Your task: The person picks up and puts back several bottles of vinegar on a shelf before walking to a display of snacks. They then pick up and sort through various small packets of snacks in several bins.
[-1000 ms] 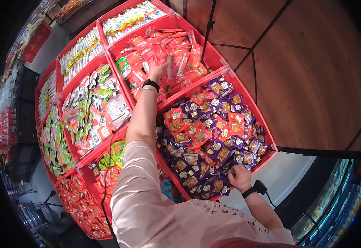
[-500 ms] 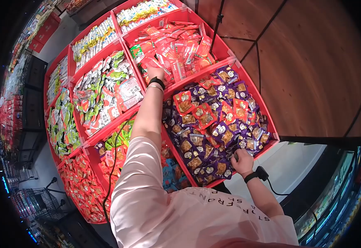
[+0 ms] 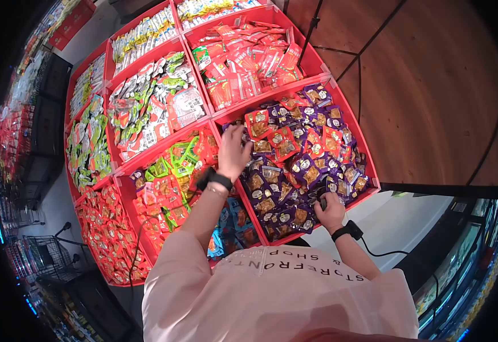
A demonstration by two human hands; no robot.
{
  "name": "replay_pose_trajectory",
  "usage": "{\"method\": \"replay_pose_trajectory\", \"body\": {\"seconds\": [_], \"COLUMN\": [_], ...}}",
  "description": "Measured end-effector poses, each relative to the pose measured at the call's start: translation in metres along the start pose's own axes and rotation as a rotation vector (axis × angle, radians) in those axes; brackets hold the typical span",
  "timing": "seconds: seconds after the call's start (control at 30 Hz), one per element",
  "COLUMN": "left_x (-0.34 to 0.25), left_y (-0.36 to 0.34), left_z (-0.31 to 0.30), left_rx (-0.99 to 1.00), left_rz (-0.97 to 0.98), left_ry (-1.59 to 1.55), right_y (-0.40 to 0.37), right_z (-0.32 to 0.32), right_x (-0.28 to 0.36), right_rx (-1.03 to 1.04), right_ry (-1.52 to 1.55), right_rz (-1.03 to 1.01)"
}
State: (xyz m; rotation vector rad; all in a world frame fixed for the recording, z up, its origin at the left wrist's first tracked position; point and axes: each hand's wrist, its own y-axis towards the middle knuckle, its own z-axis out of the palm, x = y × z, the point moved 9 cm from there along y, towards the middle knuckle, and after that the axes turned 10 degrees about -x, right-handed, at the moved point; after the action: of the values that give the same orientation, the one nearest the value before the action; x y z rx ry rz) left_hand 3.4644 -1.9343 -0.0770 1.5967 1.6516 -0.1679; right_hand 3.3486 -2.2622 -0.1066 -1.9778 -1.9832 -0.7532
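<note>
My left hand [image 3: 233, 153] is over the left edge of the bin of purple snack packets [image 3: 271, 206]. Its fingers are stretched out and slightly apart, with no packet seen in them. Near its fingertips lie purple packets and a red packet [image 3: 257, 124]. My right hand [image 3: 331, 211] is low at the near right side of the same bin, against the purple packets. Its fingers are curled round something small and dark, which I cannot make out. Several red packets lie on top of the purple ones.
Red-walled bins adjoin on the left: red packets [image 3: 243, 62] at the back, white and green packets [image 3: 155, 105], and mixed red and green packets [image 3: 166, 191]. A brown wooden panel [image 3: 431, 97] stands at right. A shopping cart [image 3: 49, 253] is at far left.
My left hand has come back from the red packets in the back bin to the purple bin's edge, its fingers now showing. My right hand has moved slightly left; its fingers are curled.
</note>
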Motion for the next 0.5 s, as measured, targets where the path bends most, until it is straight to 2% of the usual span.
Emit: {"method": "replay_pose_trajectory", "body": {"seconds": [0.03,0.1,0.13,0.17,0.23,0.3,0.33,0.37,0.43,0.47,0.5], "left_x": [-0.015,-0.032,-0.042,-0.056,-0.083,-0.101,-0.1,-0.082,-0.035,-0.026,-0.024], "left_y": [-0.021,-0.063,-0.078,-0.087,-0.098,-0.096,-0.093,-0.097,-0.093,-0.082,-0.067], "left_z": [-0.005,-0.01,-0.014,-0.021,-0.022,-0.02,-0.017,-0.011,0.009,-0.007,-0.021], "left_rx": [0.037,0.099,0.134,0.132,0.287,0.316,0.297,0.173,0.187,0.072,0.094], "left_rz": [0.018,-0.063,-0.125,-0.146,-0.217,-0.305,-0.321,-0.318,-0.519,-0.551,-0.44], "left_ry": [-0.088,-0.187,-0.259,-0.372,-0.51,-0.707,-0.748,-0.655,-0.724,-0.593,-0.263], "right_y": [-0.001,-0.001,-0.003,0.011,0.049,0.074,0.078,0.081,0.087,0.101,0.118], "right_z": [-0.001,-0.007,-0.003,-0.01,-0.039,-0.03,-0.011,0.006,0.03,0.032,0.033], "right_x": [-0.003,-0.028,-0.048,-0.034,0.053,0.131,0.163,0.192,0.233,0.243,0.252], "right_rx": [0.002,-0.167,-0.213,-0.203,-0.237,-0.072,0.09,0.258,0.372,0.282,0.191], "right_ry": [-0.007,0.288,0.432,0.428,0.499,0.633,0.772,0.908,0.803,0.729,0.654], "right_rz": [-0.011,0.169,0.354,0.338,0.096,-0.062,-0.108,-0.157,-0.458,-0.514,-0.569]}}
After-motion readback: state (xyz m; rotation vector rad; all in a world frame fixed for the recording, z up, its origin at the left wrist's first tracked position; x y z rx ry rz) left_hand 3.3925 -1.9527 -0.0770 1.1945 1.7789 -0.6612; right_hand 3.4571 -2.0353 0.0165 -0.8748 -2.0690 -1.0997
